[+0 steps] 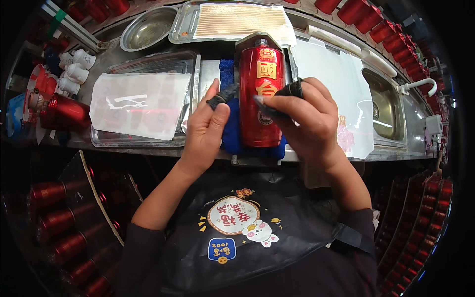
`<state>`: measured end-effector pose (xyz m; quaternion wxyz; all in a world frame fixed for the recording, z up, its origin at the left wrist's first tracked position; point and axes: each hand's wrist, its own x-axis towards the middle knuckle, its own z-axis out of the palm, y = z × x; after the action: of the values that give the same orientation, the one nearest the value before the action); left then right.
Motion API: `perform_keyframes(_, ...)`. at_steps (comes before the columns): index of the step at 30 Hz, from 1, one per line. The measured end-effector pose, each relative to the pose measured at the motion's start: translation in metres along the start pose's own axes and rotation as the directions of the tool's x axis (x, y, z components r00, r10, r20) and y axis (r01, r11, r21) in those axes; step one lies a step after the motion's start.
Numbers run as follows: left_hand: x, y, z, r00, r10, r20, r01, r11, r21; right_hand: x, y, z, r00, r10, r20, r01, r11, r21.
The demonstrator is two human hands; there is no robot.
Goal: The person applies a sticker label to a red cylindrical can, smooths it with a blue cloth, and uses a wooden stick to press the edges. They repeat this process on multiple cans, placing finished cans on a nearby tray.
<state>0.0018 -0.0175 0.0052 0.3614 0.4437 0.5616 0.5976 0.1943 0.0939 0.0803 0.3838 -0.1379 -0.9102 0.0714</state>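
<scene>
Left of frame: tray (99, 139) with white sheet, untouched. Left hand (205, 131), fingers loosely curled, steadies red bottle (261, 96) at frame centre on blue pad (230, 133). Right hand (307, 119) pinches dark cloth (271, 110) against bottle front. Gold characters already on; pressing or wiping appears unfinished.

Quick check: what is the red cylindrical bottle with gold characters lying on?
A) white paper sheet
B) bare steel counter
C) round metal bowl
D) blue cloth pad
D: the red cylindrical bottle lies on a blue cloth pad, between the left hand and right hand.
</scene>
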Motion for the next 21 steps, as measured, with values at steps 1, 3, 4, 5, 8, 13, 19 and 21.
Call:
perform_keyframes(1,0.003,0.002,0.003,0.997,0.073,0.031,-0.075,0.993,0.091,-0.005,0.004,0.002,1.0,0.004,-0.015,-0.005,0.998,-0.066)
perform_keyframes(3,0.015,0.003,0.011,0.971,0.213,0.107,-0.234,0.938,0.257,-0.037,-0.01,0.006,1.0,-0.009,0.007,0.009,0.998,0.067)
perform_keyframes(4,0.02,0.003,0.014,0.95,0.274,0.148,-0.308,0.892,0.332,-0.047,-0.027,0.002,0.999,0.009,0.034,-0.013,0.991,0.134)
perform_keyframes(5,0.025,0.003,0.015,0.94,0.303,0.159,-0.342,0.858,0.383,-0.054,-0.039,-0.001,0.998,0.017,0.063,-0.03,0.978,0.207)
perform_keyframes(8,0.039,0.007,0.018,0.889,0.404,0.217,-0.454,0.704,0.546,-0.057,-0.046,-0.004,0.924,0.377,0.056,-0.376,0.877,0.298)
perform_keyframes(13,0.038,0.002,0.013,0.882,0.413,0.228,-0.461,0.648,0.606,-0.068,-0.031,0.014,0.482,0.872,0.084,-0.668,0.304,0.679)
perform_keyframes(19,0.006,-0.018,-0.007,0.947,0.285,0.145,-0.318,0.79,0.524,-0.083,-0.035,0.015,0.38,0.922,0.073,-0.604,0.188,0.775)
perform_keyframes(21,-0.005,-0.021,-0.004,0.965,0.241,0.1,-0.261,0.877,0.403,-0.077,-0.046,0.018,0.501,0.859,0.107,-0.613,0.266,0.744)
